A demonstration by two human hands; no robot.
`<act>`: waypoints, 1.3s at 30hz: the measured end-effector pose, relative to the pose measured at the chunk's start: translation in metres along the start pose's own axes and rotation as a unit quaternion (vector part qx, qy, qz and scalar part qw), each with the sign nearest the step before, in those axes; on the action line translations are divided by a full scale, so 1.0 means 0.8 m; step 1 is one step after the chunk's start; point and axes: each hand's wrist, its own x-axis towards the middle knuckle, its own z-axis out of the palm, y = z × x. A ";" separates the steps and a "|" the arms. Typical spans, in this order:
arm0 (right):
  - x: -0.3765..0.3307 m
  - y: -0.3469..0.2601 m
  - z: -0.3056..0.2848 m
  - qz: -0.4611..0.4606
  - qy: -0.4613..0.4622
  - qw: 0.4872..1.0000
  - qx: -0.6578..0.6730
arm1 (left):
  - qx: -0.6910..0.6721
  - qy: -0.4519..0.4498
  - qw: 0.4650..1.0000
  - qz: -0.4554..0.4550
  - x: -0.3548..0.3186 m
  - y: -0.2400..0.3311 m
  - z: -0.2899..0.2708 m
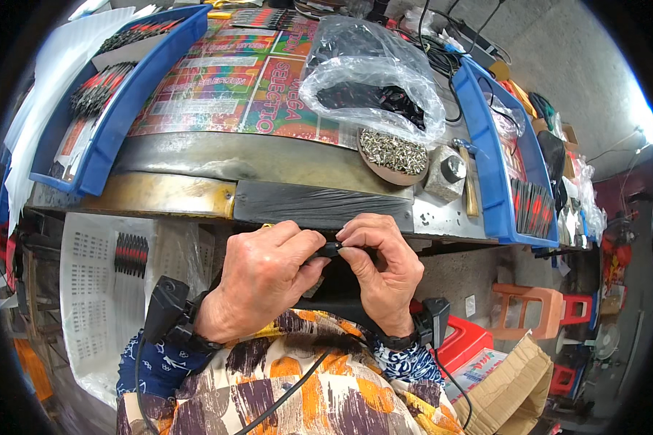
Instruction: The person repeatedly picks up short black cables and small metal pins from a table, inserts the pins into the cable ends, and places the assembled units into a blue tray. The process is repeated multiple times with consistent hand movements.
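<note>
Together, one small black plastic piece (331, 249) is pinched between the left hand (263, 279) and the right hand (382, 272), just below the front edge of the metal-topped surface (268, 156). Each grip is clenched on that piece, thumb against fingertips, seemingly so that its two ends can be steadied close to the body. What sort of part it is cannot be told, since most of it is hidden by the fingers.

Near the front right corner of the surface, one round shallow dish of small silvery metal parts (393, 153) is set, probably kept within easy reach. Just behind it one clear plastic bag of dark parts (374, 76) is lying. Two long blue plastic trays are counted: one along the left edge (116, 119), one along the right edge (490, 156).
</note>
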 end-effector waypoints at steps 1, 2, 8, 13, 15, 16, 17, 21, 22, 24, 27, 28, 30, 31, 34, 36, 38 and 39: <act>0.000 0.000 0.000 -0.012 -0.002 1.000 -0.012 | 0.000 -0.002 1.000 -0.002 0.000 0.000 0.000; 0.000 -0.001 0.000 -0.024 -0.004 0.999 -0.024 | 0.007 -0.001 1.000 0.002 -0.001 0.000 0.000; 0.002 0.000 0.001 -0.109 -0.008 0.987 -0.114 | 0.037 0.005 0.999 0.016 -0.004 0.000 0.003; 0.000 -0.001 0.004 -0.096 -0.012 0.988 -0.123 | 0.064 0.008 0.998 0.024 -0.008 -0.001 0.007; -0.002 -0.002 0.005 -0.080 -0.012 0.990 -0.117 | 0.068 0.019 0.997 0.035 -0.009 -0.003 0.010; -0.003 -0.001 0.005 -0.072 -0.013 0.991 -0.112 | 0.069 0.021 0.997 0.036 -0.009 -0.004 0.011; -0.004 -0.001 0.005 -0.058 -0.015 0.992 -0.110 | 0.074 0.030 0.996 0.041 -0.010 -0.005 0.013; -0.013 0.003 0.007 0.045 -0.015 0.999 0.005 | 0.081 0.046 0.995 0.046 -0.011 -0.006 0.019; -0.016 0.004 0.009 0.079 -0.015 0.996 0.046 | 0.080 0.047 0.995 0.046 -0.011 -0.006 0.019; -0.020 0.009 0.009 0.114 -0.015 0.988 0.104 | 0.069 0.043 0.996 0.040 -0.011 -0.006 0.018; -0.023 0.015 0.007 0.128 -0.014 0.981 0.143 | 0.057 0.043 0.997 0.036 -0.009 -0.005 0.016; -0.024 0.015 0.006 0.140 -0.015 0.979 0.150 | 0.054 0.043 0.997 0.035 -0.008 -0.005 0.016; -0.025 0.015 0.004 0.170 -0.015 0.969 0.176 | 0.054 0.041 0.997 0.033 -0.008 -0.005 0.015; -0.025 0.014 0.003 0.187 -0.016 0.963 0.196 | 0.053 0.040 0.997 0.032 -0.009 -0.004 0.014; -0.023 0.008 -0.003 0.230 -0.034 0.946 0.224 | 0.044 0.038 0.998 0.026 -0.010 -0.004 0.014; -0.020 0.005 -0.003 0.251 -0.049 0.941 0.223 | 0.049 0.027 0.998 0.025 -0.012 -0.003 0.014; -0.017 0.002 -0.001 0.267 -0.060 0.938 0.212 | 0.053 0.020 0.998 0.025 -0.013 -0.003 0.014; -0.018 -0.001 0.001 0.286 -0.044 0.934 0.211 | 0.057 0.019 0.998 0.026 -0.013 -0.003 0.015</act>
